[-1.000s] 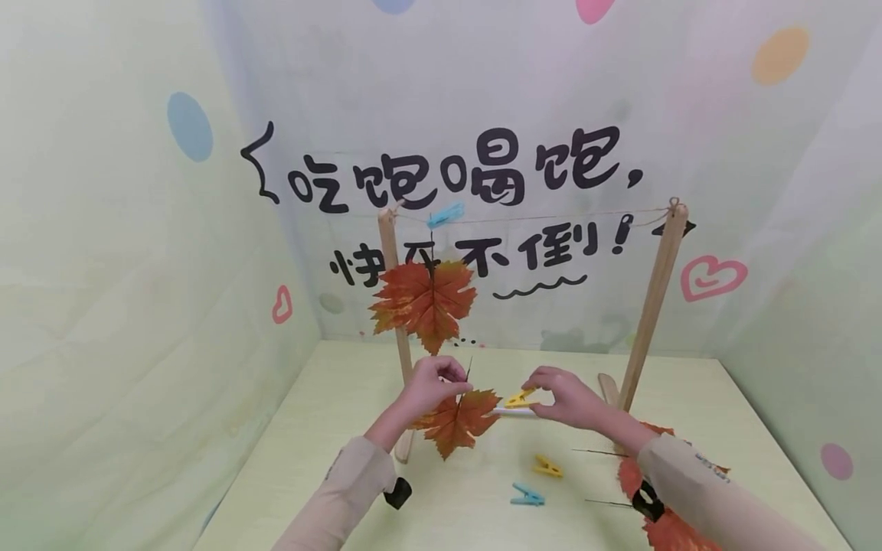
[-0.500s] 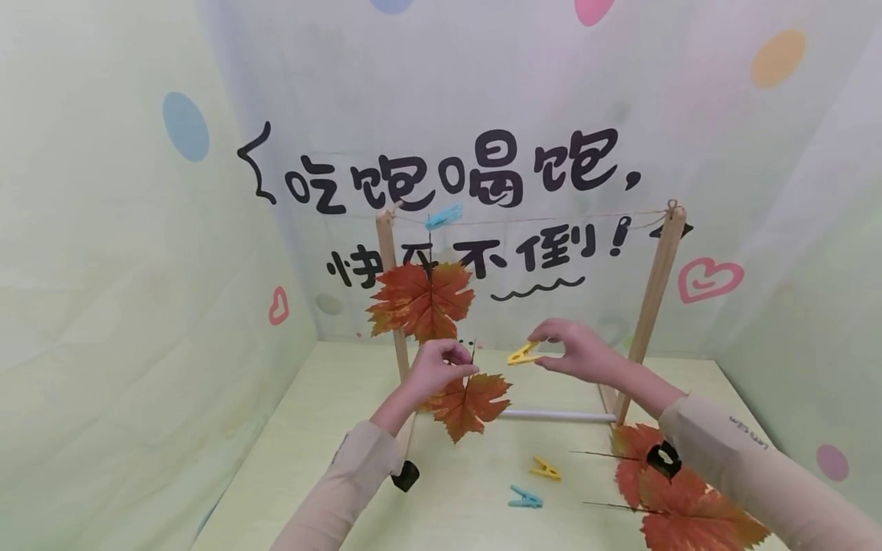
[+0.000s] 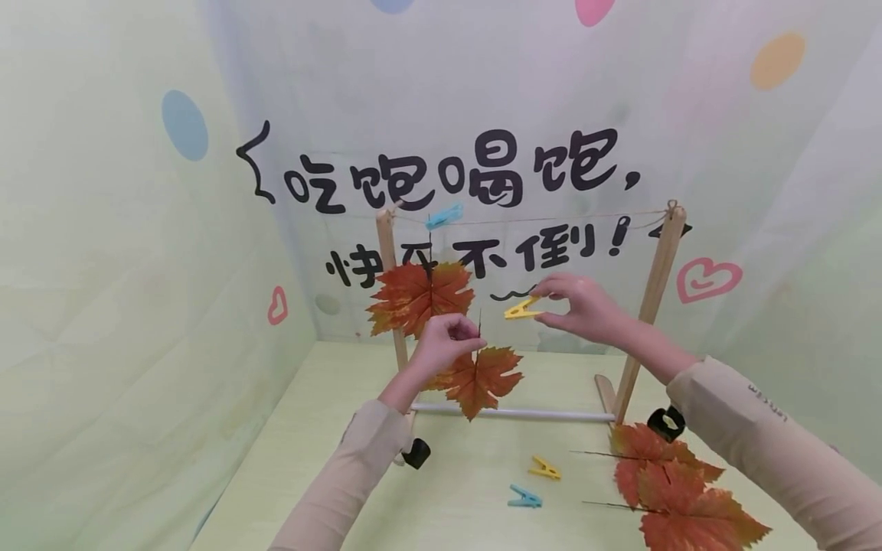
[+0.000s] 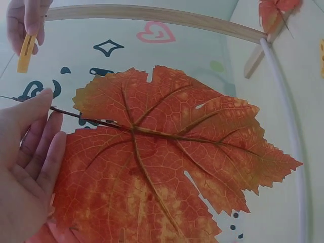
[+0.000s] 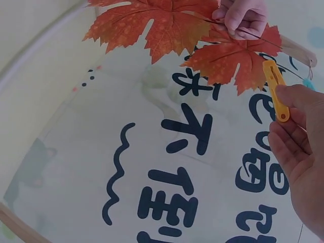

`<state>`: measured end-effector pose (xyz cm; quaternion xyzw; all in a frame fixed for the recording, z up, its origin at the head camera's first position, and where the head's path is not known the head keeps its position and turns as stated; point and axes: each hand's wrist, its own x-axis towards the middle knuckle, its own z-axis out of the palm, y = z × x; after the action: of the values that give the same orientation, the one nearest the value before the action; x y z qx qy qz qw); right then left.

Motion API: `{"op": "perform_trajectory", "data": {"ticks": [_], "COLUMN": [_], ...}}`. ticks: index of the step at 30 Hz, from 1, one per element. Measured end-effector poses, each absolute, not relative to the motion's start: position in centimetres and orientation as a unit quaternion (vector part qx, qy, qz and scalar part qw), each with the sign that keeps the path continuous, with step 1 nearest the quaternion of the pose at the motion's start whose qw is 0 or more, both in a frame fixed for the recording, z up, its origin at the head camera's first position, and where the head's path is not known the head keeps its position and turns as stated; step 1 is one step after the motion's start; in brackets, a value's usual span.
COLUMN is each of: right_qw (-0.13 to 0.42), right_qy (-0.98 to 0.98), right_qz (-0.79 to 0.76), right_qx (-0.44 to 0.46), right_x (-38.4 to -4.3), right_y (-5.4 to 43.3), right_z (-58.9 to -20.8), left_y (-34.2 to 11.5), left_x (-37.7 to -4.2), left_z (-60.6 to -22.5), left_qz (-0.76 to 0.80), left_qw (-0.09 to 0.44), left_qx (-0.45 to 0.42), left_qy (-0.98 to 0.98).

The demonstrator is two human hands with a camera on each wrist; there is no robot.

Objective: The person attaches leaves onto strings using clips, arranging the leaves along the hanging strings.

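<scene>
From my remote station I confirm the state of both hands. The left hand (image 3: 446,342) is narrowed: thumb and fingers pinch the stem (image 4: 68,112) of a red-orange leaf (image 3: 485,379), whose blade hangs below the grip. The right hand (image 3: 577,308) pinches a yellow clothespin (image 5: 276,93) between thumb and fingers. I cannot tell whether the clothespin's biting end is parted. Leaf and clothespin are apart, and both are below the cord (image 3: 499,222).

Possible faults, by my judgement:
- Stem slip. The stem is thin; a loose pinch could let the leaf rotate or drop.
- Clothespin release. Uneven finger pressure could twist it sideways out of the grip.
- Snagging. The hung leaf (image 3: 426,295) is close by the left hand — its edge could catch the forearm or the held leaf.
- Cord disturbance. A tug on the slender cord could swing the blue clothespin (image 3: 444,216) and shift the leaf under it.

Surface and room: the cord spans a left post (image 3: 387,241) and a right post (image 3: 658,275), with a white bar (image 3: 551,415) low between them. On the pale table (image 3: 448,509) lie a second yellow clothespin (image 3: 545,467), a second blue clothespin (image 3: 526,497) and, at the right, two overlapping leaves (image 3: 696,509). A pale backdrop (image 3: 482,76) — printed with black lettering, dots and hearts — encloses the workspace behind and at both sides.
</scene>
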<state>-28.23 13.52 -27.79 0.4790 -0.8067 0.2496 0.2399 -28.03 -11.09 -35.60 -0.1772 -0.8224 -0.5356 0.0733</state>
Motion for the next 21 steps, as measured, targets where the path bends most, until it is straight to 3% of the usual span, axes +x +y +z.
{"op": "perform_trajectory", "data": {"ticks": [21], "right_qw": [0.248], "right_qy": [-0.824], "right_qz": [0.226], "right_qx": [0.456], "right_x": [-28.6], "right_y": [13.3], "right_z": [-23.7], "left_y": [-9.5], "left_x": [-30.0], "left_z": [-30.7], "left_qz": [-0.572], "left_qw": [0.107], "left_qx": [-0.191], "left_qy": [-0.79]}}
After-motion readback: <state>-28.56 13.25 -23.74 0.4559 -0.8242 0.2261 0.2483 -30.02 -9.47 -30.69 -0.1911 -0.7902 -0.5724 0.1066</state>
